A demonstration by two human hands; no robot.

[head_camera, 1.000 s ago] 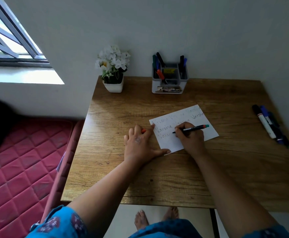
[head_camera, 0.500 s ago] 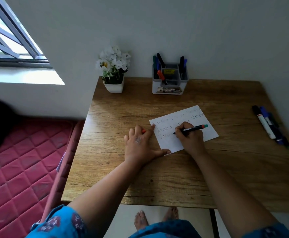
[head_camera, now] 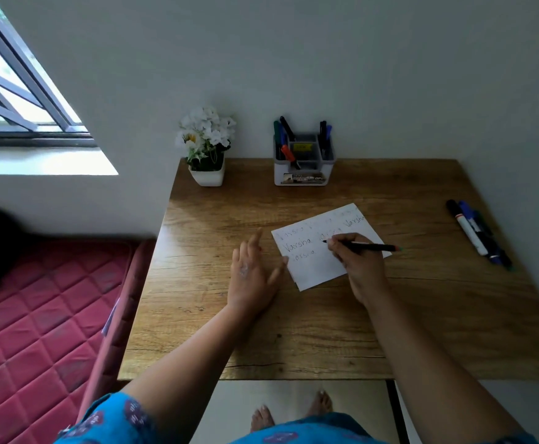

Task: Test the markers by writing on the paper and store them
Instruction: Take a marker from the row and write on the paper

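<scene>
A white paper with handwritten words lies in the middle of the wooden table. My right hand grips a thin black marker, whose tip touches the paper's second line of writing. My left hand lies just left of the paper with its fingers stretched out, and its thumb reaches the paper's left edge. A speck of red shows beside its index finger; I cannot tell what that is. A white and grey holder at the back wall has several markers standing in it.
Three markers lie side by side near the table's right edge. A white pot of white flowers stands at the back left of the table. A red mattress lies left of the table, below a window.
My left hand has slid left off the paper and its fingers have spread. My right hand has moved the marker tip up to the second line.
</scene>
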